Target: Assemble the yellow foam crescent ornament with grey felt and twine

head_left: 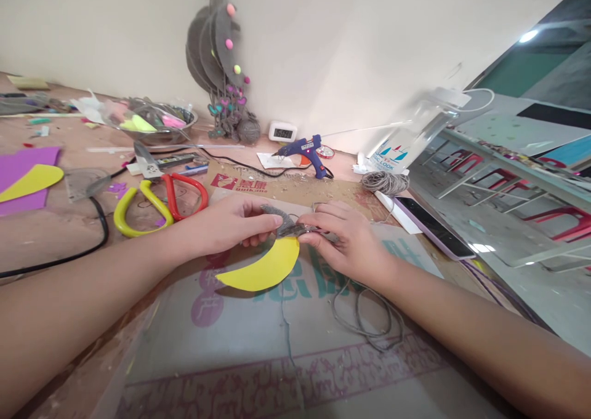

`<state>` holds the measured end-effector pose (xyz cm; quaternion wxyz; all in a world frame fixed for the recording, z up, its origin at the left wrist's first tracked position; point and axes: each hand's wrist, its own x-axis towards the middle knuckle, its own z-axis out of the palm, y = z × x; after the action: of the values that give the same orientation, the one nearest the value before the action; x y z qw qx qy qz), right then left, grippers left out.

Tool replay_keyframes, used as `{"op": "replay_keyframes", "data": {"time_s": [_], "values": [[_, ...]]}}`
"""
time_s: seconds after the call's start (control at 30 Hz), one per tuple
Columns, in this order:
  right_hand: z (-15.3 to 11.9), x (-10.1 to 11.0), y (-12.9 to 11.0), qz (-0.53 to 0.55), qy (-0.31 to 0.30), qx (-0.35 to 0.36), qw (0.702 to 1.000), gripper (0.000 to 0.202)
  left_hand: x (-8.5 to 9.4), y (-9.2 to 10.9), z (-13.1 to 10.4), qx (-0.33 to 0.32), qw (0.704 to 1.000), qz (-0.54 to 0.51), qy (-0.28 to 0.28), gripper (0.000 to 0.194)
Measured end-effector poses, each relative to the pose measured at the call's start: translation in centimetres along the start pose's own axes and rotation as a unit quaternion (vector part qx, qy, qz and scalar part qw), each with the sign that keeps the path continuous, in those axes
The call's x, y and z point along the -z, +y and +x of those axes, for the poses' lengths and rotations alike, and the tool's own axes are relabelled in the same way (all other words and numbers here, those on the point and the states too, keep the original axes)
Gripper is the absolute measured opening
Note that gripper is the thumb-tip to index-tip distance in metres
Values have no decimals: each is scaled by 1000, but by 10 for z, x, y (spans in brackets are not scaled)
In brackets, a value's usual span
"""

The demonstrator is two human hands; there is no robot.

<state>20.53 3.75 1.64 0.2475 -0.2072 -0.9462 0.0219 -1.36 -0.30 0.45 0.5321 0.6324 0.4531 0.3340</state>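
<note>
A yellow crescent-shaped piece (265,268) lies over the printed cardboard, its upper end under a grey cord-wrapped piece (281,221). My left hand (235,222) pinches the left part of the grey piece between thumb and fingers. On the right, my right hand (341,231) has its thumb and fingers closed on the other end of the grey piece. Loops of loose grey cord (367,317) lie beside and below my right hand. Whether the yellow piece is attached to the grey one cannot be seen.
Behind my hands are a blue glue gun (305,151), a small clock (282,131) and a cord coil (385,182). Scissors with red and yellow handles (143,213) lie left, near purple sheets (39,188). A phone (434,227) and a clear bottle (410,136) are right.
</note>
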Motion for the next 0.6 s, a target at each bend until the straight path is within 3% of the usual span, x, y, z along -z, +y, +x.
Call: {"op": "replay_keyframes", "data": {"time_s": [0.6], "values": [[-1,1,0,-32,-8,5,999,26,1,0,1,-1,1000,14,-6,28]]}}
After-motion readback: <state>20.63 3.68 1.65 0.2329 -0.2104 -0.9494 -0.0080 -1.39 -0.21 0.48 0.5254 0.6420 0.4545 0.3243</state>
